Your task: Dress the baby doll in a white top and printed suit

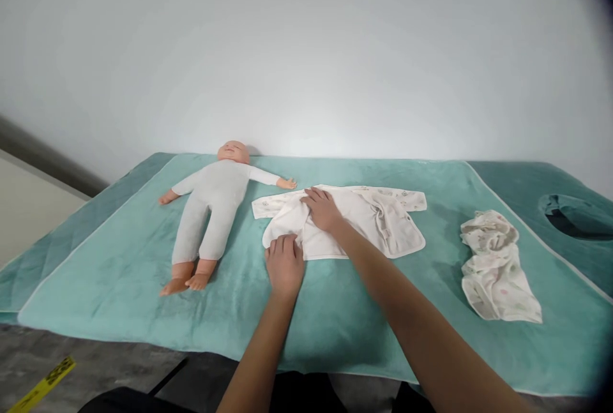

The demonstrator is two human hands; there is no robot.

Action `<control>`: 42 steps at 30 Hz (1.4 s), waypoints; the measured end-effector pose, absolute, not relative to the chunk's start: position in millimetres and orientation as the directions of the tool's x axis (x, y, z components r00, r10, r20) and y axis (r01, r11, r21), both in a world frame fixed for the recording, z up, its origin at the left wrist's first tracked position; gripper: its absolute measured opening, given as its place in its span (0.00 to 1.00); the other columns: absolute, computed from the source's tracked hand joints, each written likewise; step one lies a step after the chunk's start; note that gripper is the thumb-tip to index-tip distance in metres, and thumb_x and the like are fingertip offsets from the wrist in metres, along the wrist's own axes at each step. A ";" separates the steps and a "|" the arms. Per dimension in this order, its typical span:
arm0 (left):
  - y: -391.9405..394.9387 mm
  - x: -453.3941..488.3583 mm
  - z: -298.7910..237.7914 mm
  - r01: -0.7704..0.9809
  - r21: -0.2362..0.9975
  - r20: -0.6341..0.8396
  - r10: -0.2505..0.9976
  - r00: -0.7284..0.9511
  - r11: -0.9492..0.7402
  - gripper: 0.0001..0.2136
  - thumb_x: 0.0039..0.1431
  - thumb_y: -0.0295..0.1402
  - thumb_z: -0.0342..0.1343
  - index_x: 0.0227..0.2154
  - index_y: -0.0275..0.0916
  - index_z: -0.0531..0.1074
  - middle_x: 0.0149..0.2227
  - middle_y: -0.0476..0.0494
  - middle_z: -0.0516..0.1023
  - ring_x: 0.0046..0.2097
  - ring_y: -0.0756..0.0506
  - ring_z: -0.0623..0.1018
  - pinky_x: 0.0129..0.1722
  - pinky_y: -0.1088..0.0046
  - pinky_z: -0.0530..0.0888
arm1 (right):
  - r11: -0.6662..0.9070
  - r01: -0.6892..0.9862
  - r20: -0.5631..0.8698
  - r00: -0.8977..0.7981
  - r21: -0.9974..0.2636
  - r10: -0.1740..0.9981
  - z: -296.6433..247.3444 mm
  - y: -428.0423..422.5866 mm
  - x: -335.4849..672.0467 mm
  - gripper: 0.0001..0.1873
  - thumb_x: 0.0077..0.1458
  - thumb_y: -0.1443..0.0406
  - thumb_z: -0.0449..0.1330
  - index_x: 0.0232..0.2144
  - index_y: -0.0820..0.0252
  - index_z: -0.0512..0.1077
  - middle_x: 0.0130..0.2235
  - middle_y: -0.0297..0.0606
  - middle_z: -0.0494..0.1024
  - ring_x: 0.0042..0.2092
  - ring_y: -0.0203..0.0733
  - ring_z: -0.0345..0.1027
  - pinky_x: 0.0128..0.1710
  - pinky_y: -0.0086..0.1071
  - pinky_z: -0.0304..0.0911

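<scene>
A white baby shirt (pixel 357 221) lies spread open on the green bed cover, its sleeves stretched out to both sides and its pale inner side facing up. My left hand (pixel 285 263) rests on the lower left front panel near the hem, fingers laid out. Higher up, near the collar, my right hand (pixel 323 209) lies on the cloth with its fingers extended. The fingertips of both hands touch the shirt. To the left, a baby doll (pixel 213 199) in a white cloth body lies on its back, one hand close to the shirt's left sleeve.
A crumpled white printed baby garment (pixel 498 269) lies at the right. Beyond it, the bed (pixel 507 177) has a face hole (pixel 575 216). A white wall (pixel 306 55) stands behind. Yellow tape (pixel 48 381) marks the grey floor at lower left.
</scene>
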State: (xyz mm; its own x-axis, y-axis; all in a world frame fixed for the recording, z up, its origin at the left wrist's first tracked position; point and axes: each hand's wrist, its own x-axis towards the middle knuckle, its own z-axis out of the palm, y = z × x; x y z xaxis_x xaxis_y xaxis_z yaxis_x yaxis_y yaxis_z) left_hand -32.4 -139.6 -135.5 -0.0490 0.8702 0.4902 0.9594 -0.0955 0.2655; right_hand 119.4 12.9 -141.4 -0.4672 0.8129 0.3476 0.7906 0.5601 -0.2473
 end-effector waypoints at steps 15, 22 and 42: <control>-152.6 -23.2 -128.8 0.955 0.291 0.419 0.890 -0.179 0.055 0.15 0.66 0.43 0.53 0.43 0.38 0.76 0.46 0.36 0.76 0.48 0.34 0.73 0.44 0.59 0.65 | 0.561 0.793 0.369 -0.460 -0.237 0.807 -132.9 11.0 118.9 0.31 0.59 0.72 0.51 0.64 0.60 0.64 0.65 0.47 0.65 0.66 0.51 0.50 0.66 0.46 0.41; -151.2 -25.2 -130.0 0.949 0.312 0.398 0.903 -0.162 0.033 0.10 0.67 0.36 0.51 0.40 0.39 0.76 0.45 0.37 0.76 0.48 0.36 0.73 0.43 0.59 0.66 | 0.552 0.797 0.373 -0.448 -0.245 0.813 -131.8 9.8 118.2 0.32 0.59 0.73 0.49 0.66 0.61 0.61 0.67 0.46 0.63 0.67 0.51 0.48 0.67 0.47 0.39; -147.9 -22.4 -140.3 0.955 0.262 0.445 0.895 0.007 -0.137 0.17 0.71 0.40 0.45 0.51 0.38 0.74 0.42 0.38 0.80 0.44 0.40 0.76 0.47 0.60 0.64 | 0.451 0.824 0.265 -0.376 -0.343 0.888 -143.1 22.8 116.9 0.30 0.60 0.72 0.47 0.65 0.57 0.60 0.71 0.40 0.56 0.72 0.45 0.43 0.69 0.51 0.40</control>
